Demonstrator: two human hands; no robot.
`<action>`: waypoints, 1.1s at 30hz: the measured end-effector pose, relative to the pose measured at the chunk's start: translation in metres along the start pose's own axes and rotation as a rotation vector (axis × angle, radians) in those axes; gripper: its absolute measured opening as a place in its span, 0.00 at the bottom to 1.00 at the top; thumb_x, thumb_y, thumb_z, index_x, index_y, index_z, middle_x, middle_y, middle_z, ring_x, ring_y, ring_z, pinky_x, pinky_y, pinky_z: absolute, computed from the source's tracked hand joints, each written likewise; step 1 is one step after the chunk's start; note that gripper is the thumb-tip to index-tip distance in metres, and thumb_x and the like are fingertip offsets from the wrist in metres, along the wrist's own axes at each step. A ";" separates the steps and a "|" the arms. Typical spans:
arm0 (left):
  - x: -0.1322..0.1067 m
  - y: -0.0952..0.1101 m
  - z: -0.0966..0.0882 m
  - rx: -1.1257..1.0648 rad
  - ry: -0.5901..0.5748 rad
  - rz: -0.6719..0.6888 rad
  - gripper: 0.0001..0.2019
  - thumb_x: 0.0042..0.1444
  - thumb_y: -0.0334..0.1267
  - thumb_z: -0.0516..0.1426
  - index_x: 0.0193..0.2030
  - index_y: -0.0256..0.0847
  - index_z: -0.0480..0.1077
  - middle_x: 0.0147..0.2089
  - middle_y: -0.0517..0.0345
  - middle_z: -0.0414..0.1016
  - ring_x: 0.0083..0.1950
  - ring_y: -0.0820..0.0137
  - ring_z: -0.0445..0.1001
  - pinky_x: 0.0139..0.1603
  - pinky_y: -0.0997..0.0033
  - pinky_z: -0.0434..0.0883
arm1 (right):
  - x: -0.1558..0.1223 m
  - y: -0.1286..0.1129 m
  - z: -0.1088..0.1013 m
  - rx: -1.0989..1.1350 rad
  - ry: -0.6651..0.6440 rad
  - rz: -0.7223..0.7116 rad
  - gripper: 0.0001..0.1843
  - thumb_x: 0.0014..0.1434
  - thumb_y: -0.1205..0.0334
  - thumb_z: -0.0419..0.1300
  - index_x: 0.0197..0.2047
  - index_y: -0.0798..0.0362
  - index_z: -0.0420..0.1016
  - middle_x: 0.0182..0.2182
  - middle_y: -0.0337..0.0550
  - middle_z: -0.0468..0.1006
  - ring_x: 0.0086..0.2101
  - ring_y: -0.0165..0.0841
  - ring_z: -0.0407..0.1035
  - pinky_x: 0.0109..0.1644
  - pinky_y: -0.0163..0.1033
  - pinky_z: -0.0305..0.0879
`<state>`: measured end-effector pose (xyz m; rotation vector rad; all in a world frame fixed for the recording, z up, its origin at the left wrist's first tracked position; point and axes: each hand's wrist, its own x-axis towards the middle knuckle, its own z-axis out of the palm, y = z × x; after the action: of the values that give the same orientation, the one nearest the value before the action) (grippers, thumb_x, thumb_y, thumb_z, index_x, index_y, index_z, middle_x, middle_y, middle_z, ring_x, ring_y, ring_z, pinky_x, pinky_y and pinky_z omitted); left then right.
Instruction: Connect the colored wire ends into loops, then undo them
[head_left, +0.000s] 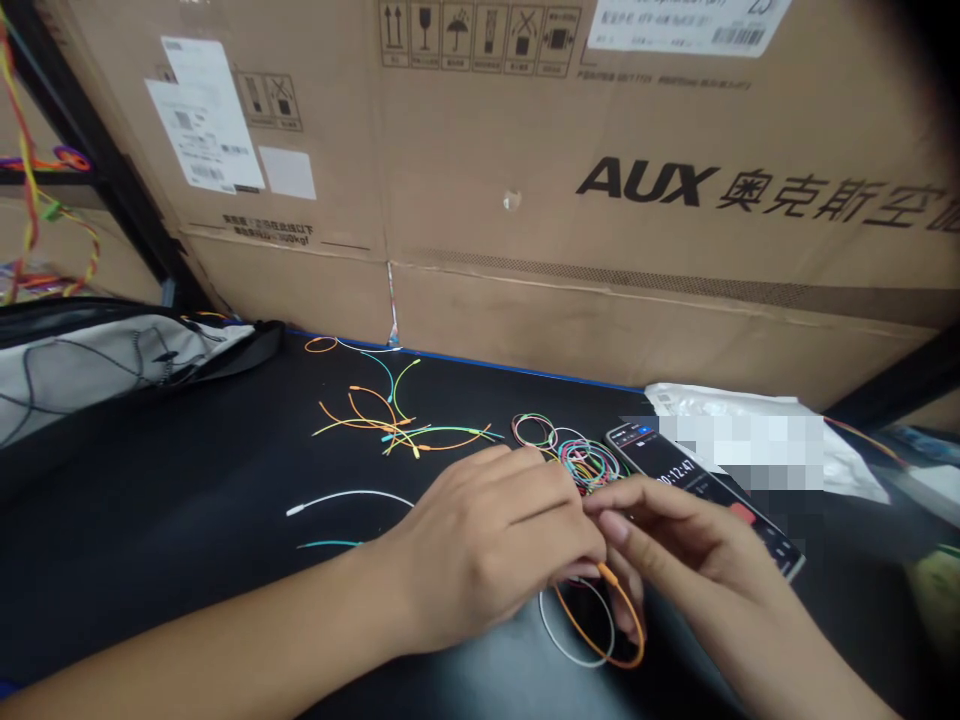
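Orange cord (611, 640) is hanging beneath the left hand (480, 540) and right hand (690, 545), their fingers (622, 522) nearly shut at its end, hold unclear. Coloured loops (589, 465) are lying bundled on the counter (187, 500), loose strands (397, 425) spread beside them.

Left hand (484, 550) and right hand (690, 545) cover whatever their fingertips meet on, so I can't tell what's there. Orange cord (632, 612) runs under them, end hidden from me. Phone (694, 480) past the right hand is partly covered, timer digits cut off. White packet (750, 450) beyond it is pixelated. Coloured loops (585, 465) ahead of the hands are too tangled for me to count.
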<state>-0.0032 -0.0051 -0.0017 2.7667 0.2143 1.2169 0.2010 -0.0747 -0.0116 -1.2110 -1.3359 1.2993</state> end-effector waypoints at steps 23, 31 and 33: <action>-0.002 -0.010 -0.002 -0.703 -0.164 -0.740 0.12 0.71 0.44 0.55 0.39 0.40 0.72 0.34 0.61 0.74 0.35 0.72 0.70 0.37 0.72 0.66 | 0.000 0.004 -0.004 -0.192 0.336 -0.072 0.14 0.57 0.47 0.72 0.38 0.48 0.82 0.14 0.32 0.71 0.12 0.22 0.58 0.14 0.26 0.51; -0.002 -0.010 0.007 -0.845 -0.069 -0.775 0.05 0.62 0.38 0.65 0.38 0.39 0.78 0.34 0.63 0.75 0.37 0.75 0.70 0.41 0.76 0.66 | -0.002 0.007 0.003 -0.057 0.221 -0.095 0.12 0.64 0.49 0.67 0.40 0.48 0.78 0.12 0.32 0.73 0.12 0.27 0.65 0.16 0.29 0.63; -0.002 -0.010 0.007 -0.850 -0.064 -0.775 0.05 0.63 0.38 0.64 0.38 0.39 0.79 0.35 0.62 0.76 0.37 0.75 0.71 0.41 0.75 0.67 | 0.000 0.008 0.002 -0.025 0.165 -0.099 0.12 0.64 0.49 0.67 0.40 0.49 0.77 0.11 0.32 0.73 0.11 0.26 0.64 0.15 0.27 0.61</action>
<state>-0.0006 0.0038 -0.0096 1.7154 0.5425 0.7461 0.1995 -0.0748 -0.0195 -1.2260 -1.2796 1.0922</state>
